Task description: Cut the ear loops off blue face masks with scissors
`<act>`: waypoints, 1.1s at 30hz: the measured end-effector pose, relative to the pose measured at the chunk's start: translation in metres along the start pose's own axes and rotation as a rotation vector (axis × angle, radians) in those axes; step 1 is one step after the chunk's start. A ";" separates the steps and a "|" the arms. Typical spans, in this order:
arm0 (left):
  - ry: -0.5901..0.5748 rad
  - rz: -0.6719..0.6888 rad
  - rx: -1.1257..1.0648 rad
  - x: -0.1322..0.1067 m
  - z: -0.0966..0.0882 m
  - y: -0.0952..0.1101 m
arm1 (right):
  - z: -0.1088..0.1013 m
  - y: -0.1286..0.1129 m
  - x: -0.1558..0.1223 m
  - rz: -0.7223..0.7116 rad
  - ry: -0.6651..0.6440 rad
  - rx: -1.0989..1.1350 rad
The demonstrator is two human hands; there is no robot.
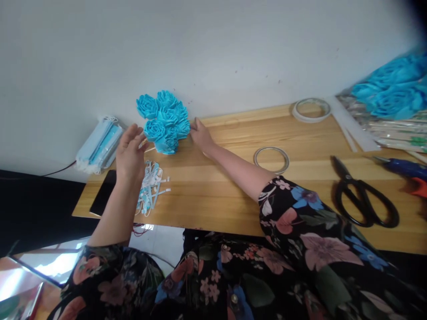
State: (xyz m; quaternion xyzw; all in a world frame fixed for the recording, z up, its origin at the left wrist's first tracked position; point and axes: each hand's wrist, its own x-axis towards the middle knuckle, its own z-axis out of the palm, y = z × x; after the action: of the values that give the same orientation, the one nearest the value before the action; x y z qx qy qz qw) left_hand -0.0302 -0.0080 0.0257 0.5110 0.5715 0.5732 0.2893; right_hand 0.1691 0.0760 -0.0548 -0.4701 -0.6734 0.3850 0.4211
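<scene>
A bunch of blue artificial flowers (167, 118) is held up near the wall, at the back left of the wooden table. My right hand (202, 137) is closed at the right side of the bunch; its fingertips are partly hidden behind the petals. On the other side, my left hand (129, 149) is raised with fingers apart and slightly bent, close to the lower left blooms. A thin pale stick shows between that hand and the flowers. Whether the left fingertips touch the petals, I cannot tell.
Face masks (100, 144) are stacked at the left, beside a dark phone (104, 193). Cut mask scraps (153, 186) lie near my left forearm. Tape rolls (311, 116), black scissors (353, 191), a blue glue gun (405, 168) and bagged blue flowers (393, 93) are on the right.
</scene>
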 end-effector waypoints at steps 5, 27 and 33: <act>-0.007 0.041 0.044 0.000 -0.001 -0.004 | -0.014 -0.030 -0.006 -0.055 0.072 0.068; 0.036 -0.101 -0.053 0.051 -0.002 0.003 | 0.009 -0.030 -0.020 0.021 -0.093 0.103; 0.073 -0.130 -0.159 0.046 0.001 0.012 | 0.008 -0.017 -0.027 0.057 -0.035 0.160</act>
State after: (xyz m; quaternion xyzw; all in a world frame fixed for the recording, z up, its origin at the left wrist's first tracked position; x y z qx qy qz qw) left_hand -0.0403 0.0325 0.0487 0.4270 0.5665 0.6149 0.3445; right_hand 0.1617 0.0445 -0.0481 -0.4475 -0.6340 0.4574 0.4343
